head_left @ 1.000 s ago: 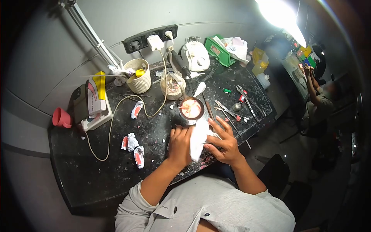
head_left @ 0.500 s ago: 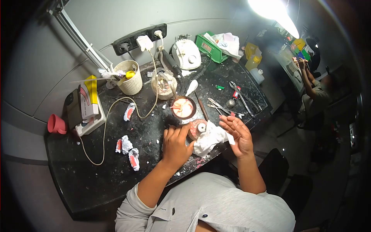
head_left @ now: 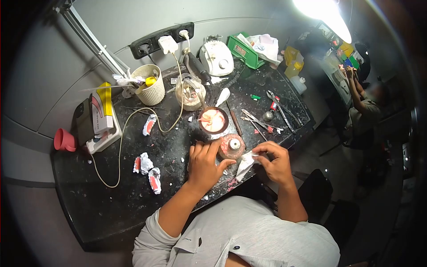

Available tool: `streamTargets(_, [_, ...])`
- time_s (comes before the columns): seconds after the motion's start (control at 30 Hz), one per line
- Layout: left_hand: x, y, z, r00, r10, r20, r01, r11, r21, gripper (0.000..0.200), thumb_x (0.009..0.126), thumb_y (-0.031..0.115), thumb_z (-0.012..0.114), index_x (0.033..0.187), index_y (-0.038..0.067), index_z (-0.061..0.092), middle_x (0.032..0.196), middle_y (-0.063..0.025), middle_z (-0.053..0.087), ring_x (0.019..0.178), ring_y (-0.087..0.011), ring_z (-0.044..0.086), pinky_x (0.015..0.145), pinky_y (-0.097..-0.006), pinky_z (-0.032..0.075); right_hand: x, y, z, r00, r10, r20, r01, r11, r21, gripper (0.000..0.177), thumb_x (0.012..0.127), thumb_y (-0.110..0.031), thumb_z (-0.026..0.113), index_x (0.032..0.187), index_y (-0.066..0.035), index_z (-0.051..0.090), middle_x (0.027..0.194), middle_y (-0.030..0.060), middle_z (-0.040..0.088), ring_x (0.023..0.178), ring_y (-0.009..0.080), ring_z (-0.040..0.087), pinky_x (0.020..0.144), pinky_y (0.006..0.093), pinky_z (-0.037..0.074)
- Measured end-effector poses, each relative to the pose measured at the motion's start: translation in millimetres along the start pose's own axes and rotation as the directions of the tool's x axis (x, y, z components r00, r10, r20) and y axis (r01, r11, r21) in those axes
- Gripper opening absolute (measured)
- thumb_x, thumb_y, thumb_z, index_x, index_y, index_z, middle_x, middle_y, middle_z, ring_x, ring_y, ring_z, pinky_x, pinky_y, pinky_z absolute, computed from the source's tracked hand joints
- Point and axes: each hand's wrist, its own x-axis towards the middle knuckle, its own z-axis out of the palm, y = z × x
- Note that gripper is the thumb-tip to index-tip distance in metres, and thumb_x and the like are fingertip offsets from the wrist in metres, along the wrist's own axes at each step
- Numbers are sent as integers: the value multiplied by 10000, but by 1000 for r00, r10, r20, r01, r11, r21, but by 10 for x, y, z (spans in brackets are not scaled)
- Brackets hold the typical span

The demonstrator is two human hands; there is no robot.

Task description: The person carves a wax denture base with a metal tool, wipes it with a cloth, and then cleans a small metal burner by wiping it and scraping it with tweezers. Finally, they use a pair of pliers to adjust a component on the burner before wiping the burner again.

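My left hand [head_left: 204, 165] curves around the near left side of a round glass spirit lamp [head_left: 226, 151] with a metal wick collar and pinkish smears. Its index fingertip is at the lamp's left edge and the thumb at the lower edge. Just to the right, my right hand [head_left: 276, 163] pinches a crumpled white tissue [head_left: 246, 167] between thumb and fingers. The tissue hangs down to the left over the bench edge. Behind the lamp sits a dark round bowl [head_left: 213, 131] of pink and white material. A slim brown-handled tool [head_left: 234, 119] lies beside it.
On the left are pink-and-white pieces [head_left: 154, 180], a pink cup [head_left: 65, 140] and a box [head_left: 102, 111]. A cable [head_left: 120, 151] loops across the black bench [head_left: 106, 209]. Metal tools [head_left: 284, 111] lie at right. Another person [head_left: 362, 107] works beyond.
My right hand has closed on the tissue and drawn it right and down, off the lamp. The left thumb has shifted toward the lamp's lower edge.
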Motion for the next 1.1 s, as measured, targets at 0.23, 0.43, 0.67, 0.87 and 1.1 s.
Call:
streamTargets(0.23, [13, 21, -15, 1000, -8, 4, 8, 1000, -6, 696, 741, 451, 909, 1259, 41, 689, 1115, -122, 732, 1002, -348, 611, 895, -454, 438, 191, -160, 55, 973, -196, -124, 157, 951, -267, 402, 795, -127, 864, 1174, -61, 749, 1443, 166, 611, 1310, 364, 557, 1131, 478, 420])
streamTargets(0.43, [-2, -2, -10, 1000, 11, 17, -11, 1000, -20, 681, 739, 318, 922, 1307, 45, 665, 1094, -104, 724, 1002, -330, 608, 879, -452, 431, 281, -133, 430, 970, -239, -39, 225, 951, -211, 534, 732, -277, 955, 1183, -79, 747, 1463, 166, 590, 1333, 384, 533, 1145, 495, 404])
streamTargets(0.67, [13, 23, -32, 1000, -10, 21, 10, 999, -47, 668, 719, 277, 924, 1295, 52, 673, 1135, -128, 727, 1029, -349, 611, 889, -459, 432, 323, -90, 389, 960, -281, -2, 276, 945, -174, 668, 703, -294, 975, 1271, -60, 712, 1499, 193, 564, 1355, 387, 528, 1148, 503, 407])
streamTargets(0.87, [3, 7, -13, 1000, -4, 15, 5, 1000, -29, 685, 744, 359, 919, 1298, 41, 671, 1139, -129, 728, 1017, -354, 611, 891, -459, 434, 266, -149, 236, 981, -196, -11, 190, 961, -200, 804, 661, -329, 992, 1344, -39, 682, 1548, 216, 543, 1440, 375, 517, 1222, 500, 327])
streamTargets(1.1, [15, 20, -19, 1000, -2, 12, 2, 1000, -19, 673, 745, 351, 919, 1289, 39, 673, 1130, -130, 728, 996, -353, 608, 884, -457, 435, 288, -100, 290, 971, -240, -21, 236, 965, -117, 721, 693, -246, 976, 1318, -31, 687, 1462, 189, 614, 1369, 358, 568, 1163, 489, 408])
